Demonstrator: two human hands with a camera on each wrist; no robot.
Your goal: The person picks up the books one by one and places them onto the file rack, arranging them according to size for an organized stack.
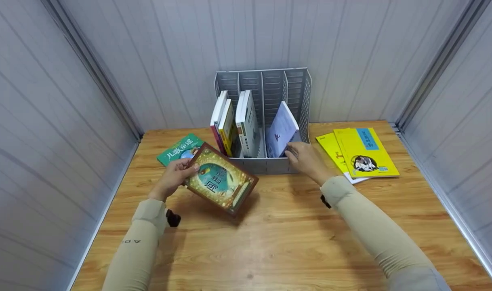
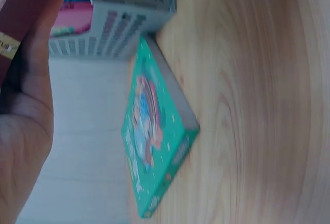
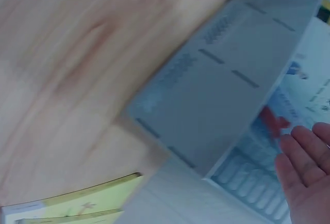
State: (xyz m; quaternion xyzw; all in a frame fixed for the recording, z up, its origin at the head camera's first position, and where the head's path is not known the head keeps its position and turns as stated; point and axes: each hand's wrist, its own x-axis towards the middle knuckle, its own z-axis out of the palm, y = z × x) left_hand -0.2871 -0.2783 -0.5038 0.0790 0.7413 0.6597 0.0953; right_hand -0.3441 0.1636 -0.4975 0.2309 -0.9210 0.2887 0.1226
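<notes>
A brown and gold book (image 1: pixel 221 178) is held by my left hand (image 1: pixel 174 178), thumb on the cover and fingers behind it. It hangs tilted above the table, in front of a grey file organizer (image 1: pixel 266 165). In the left wrist view only the book's dark red edge (image 2: pixel 23 15) shows. My right hand (image 1: pixel 308 161) is at the organizer's front right. Its fingers, fairly straight in the right wrist view, are by a pale lilac book (image 1: pixel 283 128) that leans in a right-hand compartment. The right thumb is hidden.
Upright books, among them a yellow one (image 1: pixel 227 127) and a white one (image 1: pixel 248 125), fill the organizer's left compartments. A green book (image 1: pixel 177 149) lies left of the organizer. Overlapping yellow books (image 1: pixel 375 157) lie to its right. Pale panel walls (image 1: pixel 181 60) enclose the wooden table (image 1: pixel 270 242).
</notes>
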